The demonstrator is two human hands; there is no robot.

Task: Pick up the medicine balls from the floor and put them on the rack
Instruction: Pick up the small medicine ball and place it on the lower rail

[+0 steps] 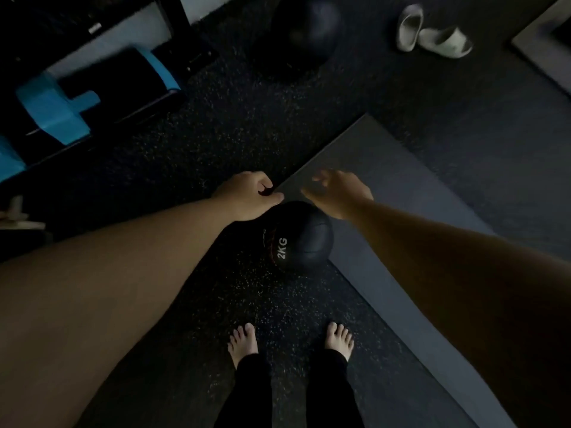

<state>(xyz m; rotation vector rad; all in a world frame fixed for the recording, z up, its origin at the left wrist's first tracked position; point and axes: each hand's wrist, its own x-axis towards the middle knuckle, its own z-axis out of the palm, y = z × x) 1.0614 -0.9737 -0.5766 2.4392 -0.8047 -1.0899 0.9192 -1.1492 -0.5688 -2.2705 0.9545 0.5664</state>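
A black medicine ball marked "2KG" (301,239) lies on the speckled floor just in front of my bare feet, at the edge of a grey mat. My left hand (247,196) hovers over the ball's upper left side, fingers curled, holding nothing. My right hand (340,193) hangs above the ball's upper right side with fingers spread. Whether either hand touches the ball is unclear. A second, larger black medicine ball (304,32) rests on the floor farther ahead, blurred.
A grey exercise mat (401,211) runs diagonally at the right. A pair of pale slippers (432,35) lies at the top right. Black and blue equipment (61,109) with a dark frame stands at the upper left. My feet (290,341) stand on the dark floor.
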